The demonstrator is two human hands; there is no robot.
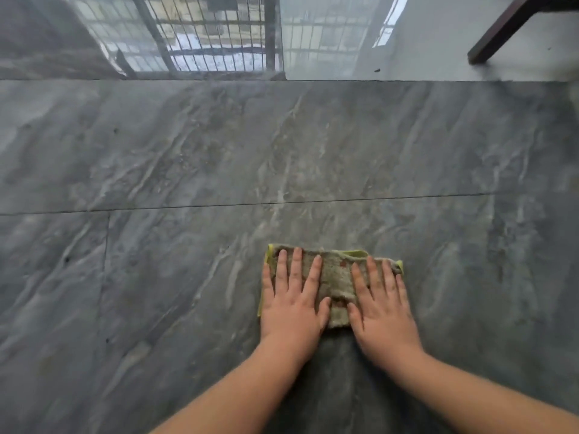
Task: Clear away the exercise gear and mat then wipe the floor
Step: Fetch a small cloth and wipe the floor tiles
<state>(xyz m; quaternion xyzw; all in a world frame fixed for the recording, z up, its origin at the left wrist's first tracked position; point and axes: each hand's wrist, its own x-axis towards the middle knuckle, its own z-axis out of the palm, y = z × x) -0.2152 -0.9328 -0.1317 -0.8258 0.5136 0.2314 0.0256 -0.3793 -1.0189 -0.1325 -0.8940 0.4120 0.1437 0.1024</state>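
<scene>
The floor [188,158] is shiny grey stone with pale streaks, and thin lines run between its big tiles. A folded cloth [333,277] with a yellow edge lies flat on it. The left hand [293,303] and right hand [380,308] press down on the cloth, fingers spread straight. A dark wooden leg [498,36] stands far back on the right.

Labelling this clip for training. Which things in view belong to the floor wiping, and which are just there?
Belong to the job:
cloth
left hand
right hand
floor

Just there:
wooden furniture leg
reflected window grille
</scene>
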